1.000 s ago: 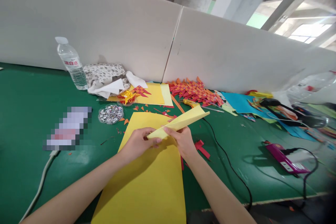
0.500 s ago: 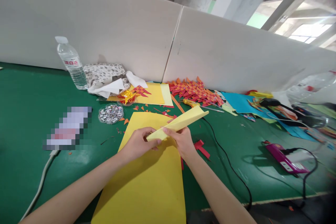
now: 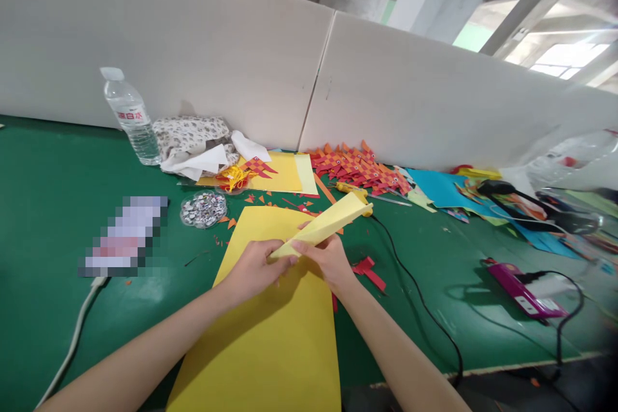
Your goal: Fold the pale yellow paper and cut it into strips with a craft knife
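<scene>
Both my hands pinch a folded pale yellow paper strip (image 3: pixel 324 225) held above a large yellow sheet (image 3: pixel 270 328) on the green table (image 3: pixel 58 193). My left hand (image 3: pixel 253 267) grips the strip's near end with thumb and fingers closed. My right hand (image 3: pixel 326 257) pinches it just beside, fingers pressed on the fold. The strip's far end points up and to the right.
A water bottle (image 3: pixel 129 116), a patterned cloth (image 3: pixel 190 135), a dish of googly eyes (image 3: pixel 203 208), a heap of woven red-orange paper fish (image 3: pixel 360 167), blue paper sheets (image 3: pixel 441 188), a pink device (image 3: pixel 524 288) with black cables (image 3: pixel 425 306), and a white partition wall (image 3: pixel 193 45) behind.
The strip's far end has drawn in and swung slightly left, looking shorter. Both hands moved a little nearer to me, keeping their grip.
</scene>
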`<state>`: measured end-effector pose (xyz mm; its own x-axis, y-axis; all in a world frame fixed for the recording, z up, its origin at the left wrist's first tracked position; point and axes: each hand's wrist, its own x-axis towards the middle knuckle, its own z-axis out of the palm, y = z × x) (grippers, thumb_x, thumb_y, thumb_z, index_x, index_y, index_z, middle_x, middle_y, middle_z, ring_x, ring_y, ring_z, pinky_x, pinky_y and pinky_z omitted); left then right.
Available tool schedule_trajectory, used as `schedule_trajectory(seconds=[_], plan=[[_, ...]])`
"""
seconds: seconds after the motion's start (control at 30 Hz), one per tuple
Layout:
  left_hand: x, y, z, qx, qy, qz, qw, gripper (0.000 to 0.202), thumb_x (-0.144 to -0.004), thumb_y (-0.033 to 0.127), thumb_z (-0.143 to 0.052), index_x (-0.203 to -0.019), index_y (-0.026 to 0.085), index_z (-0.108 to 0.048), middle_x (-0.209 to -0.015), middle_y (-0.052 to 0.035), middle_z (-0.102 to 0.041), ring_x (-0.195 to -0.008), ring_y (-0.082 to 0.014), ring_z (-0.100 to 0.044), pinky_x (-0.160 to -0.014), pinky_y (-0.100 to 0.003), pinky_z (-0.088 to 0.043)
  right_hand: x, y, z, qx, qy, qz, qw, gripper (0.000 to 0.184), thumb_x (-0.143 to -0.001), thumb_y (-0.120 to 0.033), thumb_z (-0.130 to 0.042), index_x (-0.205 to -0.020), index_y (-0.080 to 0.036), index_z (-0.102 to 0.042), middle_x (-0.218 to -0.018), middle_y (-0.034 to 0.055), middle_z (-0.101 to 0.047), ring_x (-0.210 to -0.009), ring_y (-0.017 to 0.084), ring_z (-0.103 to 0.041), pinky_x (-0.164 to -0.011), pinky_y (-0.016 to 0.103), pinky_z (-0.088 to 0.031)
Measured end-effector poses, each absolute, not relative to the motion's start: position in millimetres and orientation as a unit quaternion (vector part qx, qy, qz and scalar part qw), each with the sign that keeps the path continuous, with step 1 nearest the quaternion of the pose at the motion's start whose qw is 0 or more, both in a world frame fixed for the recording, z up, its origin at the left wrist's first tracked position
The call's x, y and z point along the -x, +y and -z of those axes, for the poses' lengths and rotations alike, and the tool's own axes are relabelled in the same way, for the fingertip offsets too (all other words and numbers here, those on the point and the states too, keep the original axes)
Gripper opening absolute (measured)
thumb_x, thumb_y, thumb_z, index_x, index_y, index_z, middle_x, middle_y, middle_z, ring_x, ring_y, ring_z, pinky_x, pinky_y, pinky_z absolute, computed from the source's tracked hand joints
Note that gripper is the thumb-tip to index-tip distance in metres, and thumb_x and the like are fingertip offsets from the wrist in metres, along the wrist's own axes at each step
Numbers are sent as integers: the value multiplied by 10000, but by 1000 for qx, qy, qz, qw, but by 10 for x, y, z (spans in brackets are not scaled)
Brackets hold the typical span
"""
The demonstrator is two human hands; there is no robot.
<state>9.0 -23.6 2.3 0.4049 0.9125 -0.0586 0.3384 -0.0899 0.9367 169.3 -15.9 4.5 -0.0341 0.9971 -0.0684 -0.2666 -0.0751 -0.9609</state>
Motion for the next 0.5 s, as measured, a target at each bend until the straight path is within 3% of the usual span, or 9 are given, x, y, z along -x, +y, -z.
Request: schedule_trajectory(seconds=[0.2, 0.5], plan=[[-81, -206, -20, -644, 466, -308, 522, 321, -795, 463, -536, -708, 156, -573, -582, 3, -586, -495, -130, -543, -461, -217, -387, -1790, -100, -32, 428, -396, -577, 572, 406, -555, -225, -822, -905, -180, -621, -778, 10, -713, -661, 161, -660, -641, 280, -532], [-67, -199, -3, -640, 441, -286, 560, 305, -789, 411, -550, -688, 135, -635, -607, -31, -646, -537, -142, -579, -489, -216, -396, -1764, -142, -50, 448, -453, -565, 525, 367, -560, -238, -817, -864, -167, -626, -705, 21, -724, -602, 189, -670, -569, 281, -528]])
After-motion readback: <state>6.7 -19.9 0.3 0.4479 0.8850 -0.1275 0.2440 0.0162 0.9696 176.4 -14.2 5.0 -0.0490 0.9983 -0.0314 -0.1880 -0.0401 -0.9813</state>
